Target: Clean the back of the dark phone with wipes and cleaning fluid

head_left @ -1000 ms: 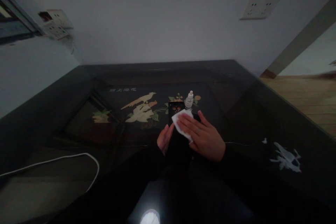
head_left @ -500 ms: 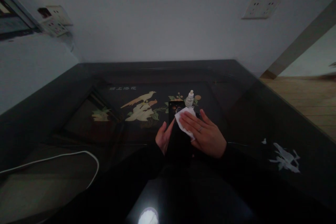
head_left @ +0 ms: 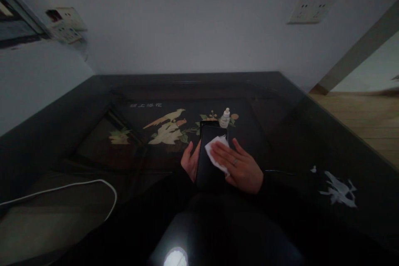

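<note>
My left hand (head_left: pixel 190 161) grips a black smartphone (head_left: pixel 204 162) by its left edge, thumb along the side. The phone is tilted, its dark screen facing up toward me. On that screen lies a white tissue (head_left: pixel 215 158), pressed down by the outstretched fingers of my right hand (head_left: pixel 238 164), which wears a ring. Just beyond the phone's top edge, the end of another dark flat object (head_left: pixel 209 123) shows; most of it is hidden. A small clear dropper bottle (head_left: pixel 225 119) with a pale cap stands upright behind the phone, on the table.
The glossy black table (head_left: pixel 187 78) carries a bird-and-flower picture (head_left: pixel 168 131) and reflects a window. Torn white scraps (head_left: pixel 339 191) lie to the right. A white cable (head_left: pixel 75 183) runs along the left. Sockets (head_left: pixel 311 11) are on the wall behind.
My right hand and the tissue have slid down the phone and slightly left, toward me. More of the screen's upper part now shows. The bottle stays put.
</note>
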The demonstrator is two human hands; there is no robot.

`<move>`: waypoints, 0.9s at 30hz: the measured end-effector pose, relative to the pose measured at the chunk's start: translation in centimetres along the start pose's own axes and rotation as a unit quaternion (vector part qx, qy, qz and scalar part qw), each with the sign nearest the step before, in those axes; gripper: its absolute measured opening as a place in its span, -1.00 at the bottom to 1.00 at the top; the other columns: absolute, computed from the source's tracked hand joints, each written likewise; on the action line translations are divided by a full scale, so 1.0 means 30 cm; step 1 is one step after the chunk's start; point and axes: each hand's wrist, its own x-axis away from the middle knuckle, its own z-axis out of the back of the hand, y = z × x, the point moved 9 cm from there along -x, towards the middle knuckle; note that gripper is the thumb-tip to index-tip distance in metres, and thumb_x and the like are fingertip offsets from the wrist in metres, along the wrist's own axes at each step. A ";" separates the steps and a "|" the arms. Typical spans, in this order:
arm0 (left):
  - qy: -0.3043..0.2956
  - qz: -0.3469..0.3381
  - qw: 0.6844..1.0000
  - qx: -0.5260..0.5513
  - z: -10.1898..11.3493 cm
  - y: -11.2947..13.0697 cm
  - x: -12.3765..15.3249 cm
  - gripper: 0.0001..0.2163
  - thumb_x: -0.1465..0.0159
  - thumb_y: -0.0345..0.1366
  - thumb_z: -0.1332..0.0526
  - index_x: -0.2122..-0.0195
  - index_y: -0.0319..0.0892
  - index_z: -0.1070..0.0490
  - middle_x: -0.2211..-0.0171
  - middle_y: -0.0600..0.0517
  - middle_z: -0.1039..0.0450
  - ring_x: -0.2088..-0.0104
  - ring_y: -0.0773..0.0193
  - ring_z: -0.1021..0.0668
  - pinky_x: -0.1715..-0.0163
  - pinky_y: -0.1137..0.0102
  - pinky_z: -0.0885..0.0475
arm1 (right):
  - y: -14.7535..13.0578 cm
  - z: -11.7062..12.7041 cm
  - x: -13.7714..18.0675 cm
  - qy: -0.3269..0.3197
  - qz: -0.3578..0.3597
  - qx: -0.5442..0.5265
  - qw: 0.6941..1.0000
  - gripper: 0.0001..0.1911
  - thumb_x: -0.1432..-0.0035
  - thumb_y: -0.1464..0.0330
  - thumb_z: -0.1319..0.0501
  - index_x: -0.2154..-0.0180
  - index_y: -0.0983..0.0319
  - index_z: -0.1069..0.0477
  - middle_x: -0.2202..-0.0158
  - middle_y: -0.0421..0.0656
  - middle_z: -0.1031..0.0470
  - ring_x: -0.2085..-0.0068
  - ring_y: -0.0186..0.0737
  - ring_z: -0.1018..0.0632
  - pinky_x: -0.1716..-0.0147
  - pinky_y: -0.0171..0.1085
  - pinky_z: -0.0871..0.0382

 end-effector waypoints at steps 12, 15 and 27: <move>0.012 -0.011 1.000 0.001 -0.020 0.033 0.007 -0.46 -0.25 -0.01 0.25 -0.23 -0.07 0.07 0.08 -0.07 -0.39 0.29 0.19 -0.48 0.16 0.24 -0.29 | -0.061 -0.038 0.019 -0.033 0.081 -0.043 0.995 -0.46 -0.19 0.29 0.08 -0.16 0.39 -0.05 -0.21 -0.05 -0.08 -0.25 -0.18 0.04 -0.20 -0.02 0.26; 0.020 0.001 1.000 -0.024 -0.019 0.043 0.012 -0.45 -0.25 -0.01 0.24 -0.22 -0.11 0.06 0.07 -0.11 -0.38 0.22 0.11 -0.48 0.15 0.19 -0.26 | -0.119 -0.040 0.030 -0.046 0.161 -0.066 0.984 -0.47 -0.21 0.24 0.10 -0.14 0.38 -0.09 -0.20 -0.09 -0.09 -0.25 -0.20 0.03 -0.21 -0.05 0.30; 0.037 -0.051 0.998 -0.032 -0.008 0.097 0.005 -0.46 -0.26 -0.09 0.23 -0.10 -0.35 -0.18 0.21 -0.14 -0.48 0.19 0.09 -0.51 0.06 0.18 -0.24 | -0.048 -0.055 0.048 -0.045 0.149 -0.084 0.984 -0.44 -0.21 0.24 0.09 -0.18 0.37 0.00 -0.22 -0.06 -0.05 -0.25 -0.16 0.02 -0.20 0.01 0.23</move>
